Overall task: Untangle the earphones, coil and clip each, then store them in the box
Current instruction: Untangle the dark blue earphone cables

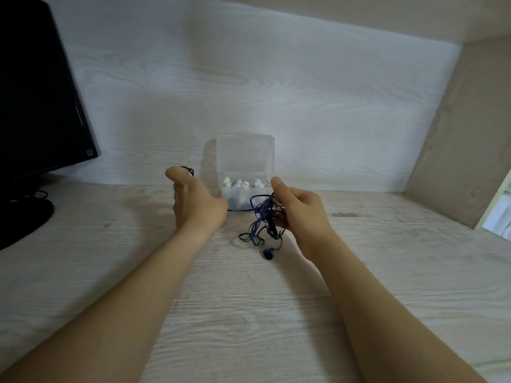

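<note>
A tangle of dark blue and black earphone cords (260, 219) hangs from my right hand (298, 211), whose curled fingers grip the bundle just above the desk. One blue earbud (268, 254) dangles down onto the desk below. My left hand (193, 200) pinches a dark cord end (188, 170) near its fingertips, and a cord runs across to the bundle. Behind both hands stands a clear plastic box (244, 150) with its lid up, holding white earphones (242, 185) and a clip.
A black monitor (36, 92) on its stand fills the left side. The pale wood desk (249, 313) ends at a white back wall, and a beige side panel (456, 147) closes the right.
</note>
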Action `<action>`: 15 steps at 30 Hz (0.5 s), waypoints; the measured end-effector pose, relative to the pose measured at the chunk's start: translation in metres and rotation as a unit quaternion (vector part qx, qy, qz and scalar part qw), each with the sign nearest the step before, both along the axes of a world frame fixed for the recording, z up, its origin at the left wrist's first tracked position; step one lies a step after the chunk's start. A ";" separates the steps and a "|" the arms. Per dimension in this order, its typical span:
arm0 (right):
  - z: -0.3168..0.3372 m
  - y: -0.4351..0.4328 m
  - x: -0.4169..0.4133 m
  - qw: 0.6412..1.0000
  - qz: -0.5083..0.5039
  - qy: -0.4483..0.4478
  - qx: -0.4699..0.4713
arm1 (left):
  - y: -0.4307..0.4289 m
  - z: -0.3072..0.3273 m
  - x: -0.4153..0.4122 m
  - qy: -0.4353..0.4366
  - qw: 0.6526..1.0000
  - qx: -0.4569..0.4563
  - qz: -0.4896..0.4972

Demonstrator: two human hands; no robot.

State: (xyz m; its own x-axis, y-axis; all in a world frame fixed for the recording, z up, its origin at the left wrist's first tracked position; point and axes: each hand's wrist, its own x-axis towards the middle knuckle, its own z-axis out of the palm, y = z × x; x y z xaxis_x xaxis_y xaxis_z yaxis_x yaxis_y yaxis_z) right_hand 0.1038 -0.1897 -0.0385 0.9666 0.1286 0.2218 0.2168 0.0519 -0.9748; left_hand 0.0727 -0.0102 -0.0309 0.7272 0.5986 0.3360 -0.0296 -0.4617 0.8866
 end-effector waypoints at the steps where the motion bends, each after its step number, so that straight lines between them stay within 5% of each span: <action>1: 0.000 0.000 0.000 1.000 -0.004 0.004 -0.004 | -0.001 0.000 -0.001 0.011 1.000 0.006 -0.006; 7: 0.002 0.000 -0.003 0.999 -0.024 0.002 0.021 | -0.003 0.009 -0.004 0.107 0.985 0.132 0.033; 13: 0.001 0.000 -0.003 0.999 -0.010 0.008 0.042 | -0.026 0.006 -0.006 0.080 0.966 0.168 -0.180; 15: 0.003 -0.002 -0.003 0.998 -0.018 0.012 0.055 | -0.027 0.009 -0.008 0.053 0.959 0.107 -0.258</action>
